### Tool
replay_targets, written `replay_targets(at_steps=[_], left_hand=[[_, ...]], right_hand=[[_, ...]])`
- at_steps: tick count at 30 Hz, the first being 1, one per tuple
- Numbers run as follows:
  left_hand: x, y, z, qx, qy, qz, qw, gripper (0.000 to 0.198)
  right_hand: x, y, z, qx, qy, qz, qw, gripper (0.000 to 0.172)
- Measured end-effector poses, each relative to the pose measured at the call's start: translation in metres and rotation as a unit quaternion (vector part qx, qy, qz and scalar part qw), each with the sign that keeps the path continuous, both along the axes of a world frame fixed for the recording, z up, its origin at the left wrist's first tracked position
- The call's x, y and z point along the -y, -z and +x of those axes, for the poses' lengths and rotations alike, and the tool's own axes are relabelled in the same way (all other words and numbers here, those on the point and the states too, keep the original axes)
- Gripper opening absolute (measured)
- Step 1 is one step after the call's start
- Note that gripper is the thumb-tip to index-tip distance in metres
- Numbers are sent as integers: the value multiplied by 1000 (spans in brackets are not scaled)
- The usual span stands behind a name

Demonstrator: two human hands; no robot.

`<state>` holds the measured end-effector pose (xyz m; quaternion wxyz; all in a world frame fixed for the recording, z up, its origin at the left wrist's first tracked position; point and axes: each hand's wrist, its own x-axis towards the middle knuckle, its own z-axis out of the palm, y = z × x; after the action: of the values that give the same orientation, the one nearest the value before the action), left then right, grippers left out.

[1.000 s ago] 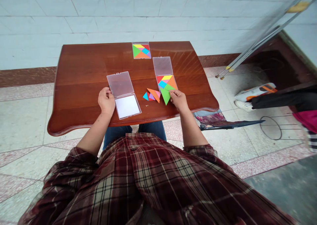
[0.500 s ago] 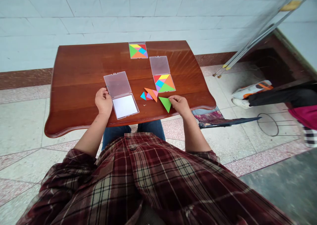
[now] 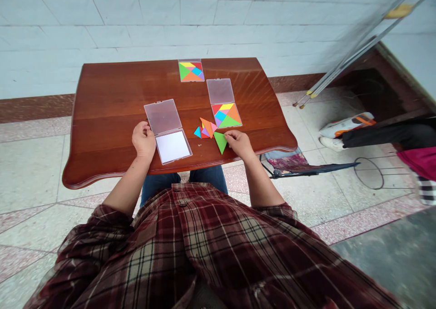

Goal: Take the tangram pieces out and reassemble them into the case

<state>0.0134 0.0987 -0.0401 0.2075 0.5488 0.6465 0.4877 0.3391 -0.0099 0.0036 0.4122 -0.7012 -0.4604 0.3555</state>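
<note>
My right hand [image 3: 238,143] pinches a green tangram triangle [image 3: 220,141] by its right corner, low over the table's front part. Left of it lies a loose pile of tangram pieces, with an orange triangle [image 3: 206,126] on top and a blue triangle [image 3: 197,132] at its edge. Curled fingers and no piece in them mark my left hand [image 3: 143,140], which rests at the left edge of an open clear plastic case [image 3: 162,116]. A plain white sheet [image 3: 172,147] fills the near half of that case.
Another open case [image 3: 220,91] holds a completed coloured square [image 3: 227,115], right of centre on the wooden table [image 3: 112,100]. A further filled case [image 3: 191,71] sits at the back edge. Crutches [image 3: 335,68], a folding chair [image 3: 289,164] and a person's leg [image 3: 378,134] are to the right.
My right hand has moved slightly left with the green triangle, closer to the pile. My left hand stays beside the open case.
</note>
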Motion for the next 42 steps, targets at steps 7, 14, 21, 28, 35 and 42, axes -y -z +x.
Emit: replay_targets(at_steps=[7, 14, 21, 28, 35, 42], left_hand=[[-1, 4, -1, 5, 10, 6, 1000, 27], [-1, 5, -1, 27, 6, 15, 999, 28], [-1, 7, -2, 29, 11, 16, 999, 28], [-3, 10, -4, 44, 18, 22, 999, 29], [-2, 7, -4, 40, 14, 17, 999, 30], [-1, 3, -3, 36, 9, 15, 999, 30]], right_hand=[[6, -3, 8, 18, 17, 3, 1000, 18], [11, 5, 14, 26, 24, -19, 999, 14], [11, 1, 3, 2, 37, -28, 999, 9], [9, -12, -8, -29, 52, -55, 997, 9], [8, -1, -5, -24, 54, -51, 997, 9], [11, -3, -3, -25, 54, -53, 997, 5]])
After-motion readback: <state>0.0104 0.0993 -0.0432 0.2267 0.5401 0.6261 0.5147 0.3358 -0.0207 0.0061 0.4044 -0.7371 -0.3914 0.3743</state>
